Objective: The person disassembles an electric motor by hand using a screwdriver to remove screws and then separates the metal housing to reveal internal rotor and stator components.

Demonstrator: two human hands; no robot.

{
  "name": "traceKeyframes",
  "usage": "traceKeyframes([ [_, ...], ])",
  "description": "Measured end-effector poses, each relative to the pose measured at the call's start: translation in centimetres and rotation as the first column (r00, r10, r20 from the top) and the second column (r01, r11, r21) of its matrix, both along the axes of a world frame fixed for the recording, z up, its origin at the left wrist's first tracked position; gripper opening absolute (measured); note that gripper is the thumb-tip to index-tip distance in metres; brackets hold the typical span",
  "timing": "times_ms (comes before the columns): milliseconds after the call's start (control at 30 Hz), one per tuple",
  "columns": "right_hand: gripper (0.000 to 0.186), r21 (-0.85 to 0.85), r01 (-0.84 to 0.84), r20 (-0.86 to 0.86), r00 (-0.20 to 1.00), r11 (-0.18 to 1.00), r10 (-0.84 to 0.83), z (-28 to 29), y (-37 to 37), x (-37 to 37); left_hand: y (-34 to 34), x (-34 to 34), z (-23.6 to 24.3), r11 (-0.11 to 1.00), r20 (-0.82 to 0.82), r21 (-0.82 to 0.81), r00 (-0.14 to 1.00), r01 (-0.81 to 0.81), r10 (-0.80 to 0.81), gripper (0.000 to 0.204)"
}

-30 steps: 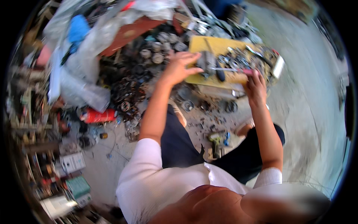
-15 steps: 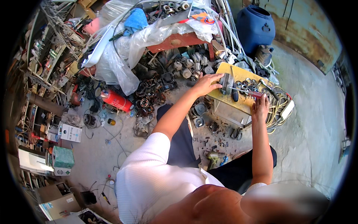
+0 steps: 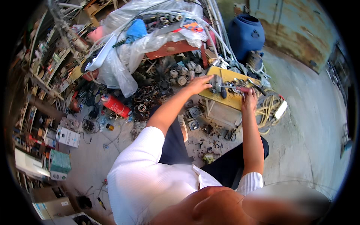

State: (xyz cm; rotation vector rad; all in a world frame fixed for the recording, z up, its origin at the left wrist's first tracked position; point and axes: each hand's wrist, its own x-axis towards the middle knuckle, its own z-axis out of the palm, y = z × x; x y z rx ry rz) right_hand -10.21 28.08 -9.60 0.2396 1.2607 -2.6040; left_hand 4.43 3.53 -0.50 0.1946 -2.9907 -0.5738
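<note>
A small grey metal motor point(image 3: 216, 84) sits at the left end of a low yellow bench point(image 3: 233, 101). My left hand point(image 3: 199, 84) holds its left side, thumb and fingers apart around the edge. In my right hand point(image 3: 249, 100) is a red-handled screwdriver point(image 3: 244, 89), its shaft pointing left at the motor. Whether the tip touches it is too small to tell. A tool's black handle point(image 3: 224, 92) lies against the motor's near side. Behind the screwdriver are several small metal rings point(image 3: 237, 81), and a hammer-like tool point(image 3: 258, 87) lies farther right.
Coiled yellowish cable point(image 3: 267, 112) with a white power strip point(image 3: 280, 110) is right of the bench. A blue barrel point(image 3: 246, 35) stands behind. Motor parts point(image 3: 142, 107) and a red fire extinguisher point(image 3: 115, 105) lie at left. Below the bench, a green power tool point(image 3: 210, 157) rests among scraps.
The whole view has shifted a little, so the bench and both hands appear farther left. The hands keep their places at the motor and the screwdriver.
</note>
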Motion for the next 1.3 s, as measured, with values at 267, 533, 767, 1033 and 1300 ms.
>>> traceKeyframes([
  [267,0.042,0.053,0.04,-0.044,0.998,0.998,-0.038,1.3,-0.3,0.4,-0.3,-0.3,0.6,0.994,0.077,-0.109,0.997,-0.008,0.016,0.059],
  [533,0.035,-0.004,0.015,-0.037,0.999,1.0,-0.015,2.6,0.3,1.7,-0.3,-0.5,1.4,0.982,0.12,-0.188,0.993,0.026,-0.003,0.058],
  [767,0.036,0.026,0.026,-0.015,1.0,0.999,-0.025,3.2,0.9,2.2,-0.1,-0.6,1.6,0.972,0.126,-0.234,0.992,0.032,-0.002,0.057],
  [1033,0.036,0.043,0.01,-0.028,1.0,0.999,-0.008,2.3,0.8,1.9,-0.4,-0.3,1.2,0.968,0.104,-0.248,0.995,0.03,-0.004,0.057],
  [1300,0.035,0.114,-0.036,-0.012,0.999,0.993,0.038,4.5,1.4,3.7,-0.8,0.0,1.0,0.974,0.107,-0.224,0.994,0.03,-0.006,0.057],
])
